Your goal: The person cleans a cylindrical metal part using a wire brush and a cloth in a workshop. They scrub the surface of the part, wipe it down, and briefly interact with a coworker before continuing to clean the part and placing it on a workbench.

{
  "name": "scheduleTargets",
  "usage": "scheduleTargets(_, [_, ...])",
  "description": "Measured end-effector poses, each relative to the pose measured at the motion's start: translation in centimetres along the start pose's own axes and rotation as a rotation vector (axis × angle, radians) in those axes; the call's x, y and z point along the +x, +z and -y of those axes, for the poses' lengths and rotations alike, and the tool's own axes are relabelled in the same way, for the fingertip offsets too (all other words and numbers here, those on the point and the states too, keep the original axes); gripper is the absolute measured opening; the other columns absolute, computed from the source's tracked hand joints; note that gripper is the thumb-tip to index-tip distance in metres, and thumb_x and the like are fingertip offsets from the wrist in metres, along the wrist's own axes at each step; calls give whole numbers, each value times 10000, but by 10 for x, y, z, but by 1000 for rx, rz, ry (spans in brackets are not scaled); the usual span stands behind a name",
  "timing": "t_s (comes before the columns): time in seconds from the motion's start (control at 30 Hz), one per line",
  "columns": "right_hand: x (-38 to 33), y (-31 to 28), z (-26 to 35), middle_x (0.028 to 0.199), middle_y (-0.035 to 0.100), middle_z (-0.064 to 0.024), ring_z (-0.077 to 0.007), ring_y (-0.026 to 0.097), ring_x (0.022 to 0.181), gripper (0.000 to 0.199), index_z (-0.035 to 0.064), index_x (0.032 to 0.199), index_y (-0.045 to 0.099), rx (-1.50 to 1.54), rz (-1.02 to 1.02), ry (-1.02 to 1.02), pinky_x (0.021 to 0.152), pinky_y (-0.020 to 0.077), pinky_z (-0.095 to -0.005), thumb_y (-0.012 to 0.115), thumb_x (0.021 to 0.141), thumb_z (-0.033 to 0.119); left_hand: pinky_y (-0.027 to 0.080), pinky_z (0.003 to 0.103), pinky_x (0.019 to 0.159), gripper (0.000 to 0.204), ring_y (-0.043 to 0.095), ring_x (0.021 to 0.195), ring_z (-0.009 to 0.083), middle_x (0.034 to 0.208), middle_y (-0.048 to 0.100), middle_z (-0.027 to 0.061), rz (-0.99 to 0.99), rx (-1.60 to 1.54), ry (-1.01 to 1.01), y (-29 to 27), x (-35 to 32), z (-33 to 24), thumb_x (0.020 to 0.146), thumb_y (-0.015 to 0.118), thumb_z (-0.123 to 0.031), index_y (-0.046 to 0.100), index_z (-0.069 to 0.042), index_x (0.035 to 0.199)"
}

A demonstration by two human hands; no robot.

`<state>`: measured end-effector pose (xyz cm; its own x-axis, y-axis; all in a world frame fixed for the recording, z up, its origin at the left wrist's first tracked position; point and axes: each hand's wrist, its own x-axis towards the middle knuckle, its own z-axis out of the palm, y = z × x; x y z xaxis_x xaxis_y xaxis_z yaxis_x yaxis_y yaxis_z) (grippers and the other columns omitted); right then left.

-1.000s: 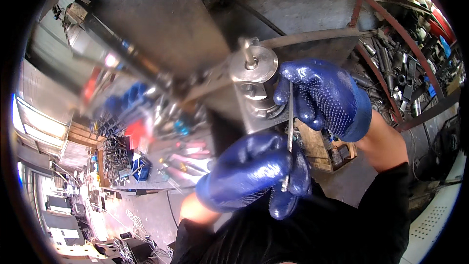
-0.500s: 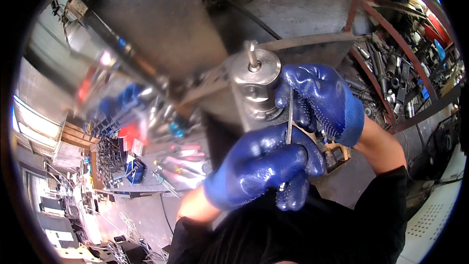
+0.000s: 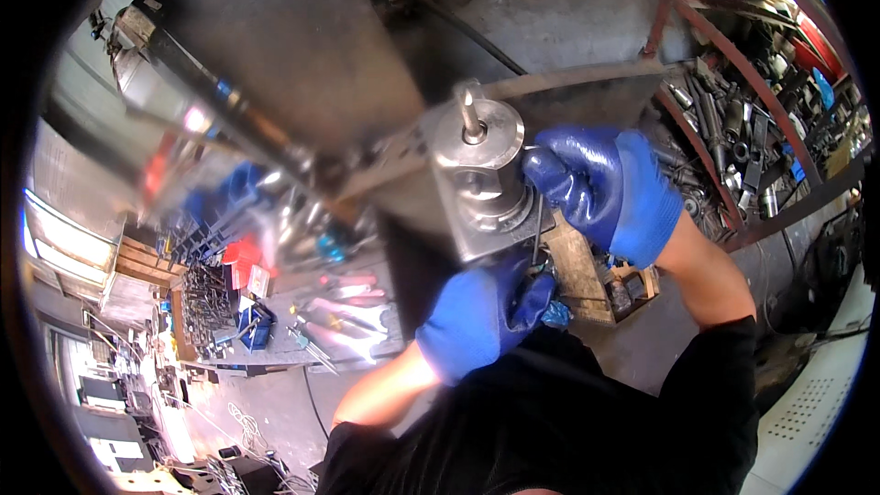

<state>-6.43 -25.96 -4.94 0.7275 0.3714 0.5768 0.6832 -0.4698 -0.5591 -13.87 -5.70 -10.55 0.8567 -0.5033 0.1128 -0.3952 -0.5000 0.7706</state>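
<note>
A steel cylindrical part (image 3: 490,188) stands on a square base, with a pin rising from its round top plate. Both my hands wear blue coated gloves. My right hand (image 3: 600,188) is beside the part's upper right side, its fingers curled and their tips close to the metal; what they hold is hidden. Lower down, my left hand (image 3: 486,316) is closed near the base's front edge. A thin dark metal rod (image 3: 537,243) reaches down to its fingers, and its lower end is hidden by the glove.
A workbench (image 3: 302,348) at the left carries pliers (image 3: 344,302), a red item (image 3: 243,261) and several tools. A wooden box (image 3: 632,291) of parts is below my right hand. Metal parts (image 3: 733,137) are piled behind a rusty frame (image 3: 761,73) at the right.
My hands have moved apart. The left went down and left, the right turned and shifted slightly up. The thin rod, bright and upright between them before, now shows only in part beside the base.
</note>
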Motion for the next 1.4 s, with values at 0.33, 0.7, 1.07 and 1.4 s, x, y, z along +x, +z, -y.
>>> scheduleTargets(0.33, [15,-28,15,892,686,-248,-429,674,800,229,28,1005,723,39,211,130,687,547,-407,711,933,245,589,346,741,364,759,792,251,921,765,149,172,-141,124,-44,-17,-21,946,713,-185,688,-5,1262])
scheduleTargets(0.7, [-8,-18,9,1015,757,-114,-115,679,840,187,-52,1149,693,486,-24,178,764,567,-283,606,1010,37,581,401,944,396,724,1092,297,1246,721,157,-523,110,342,-113,49,-31,975,674,-294,695,-49,1286])
scheduleTargets(1.07, [-17,25,4,932,714,-95,-121,688,786,186,-51,1157,647,809,-185,188,705,559,-283,589,1050,89,611,294,742,265,723,859,164,1012,763,107,-246,-230,376,-126,82,-19,967,733,-204,743,-29,1165])
scheduleTargets(1.4, [-13,27,-2,914,717,-88,-109,668,777,193,-52,1161,652,727,-198,128,714,554,-276,596,1049,94,589,260,662,236,716,819,140,1006,755,109,-234,-78,374,-134,78,-26,994,680,-174,742,-21,1163])
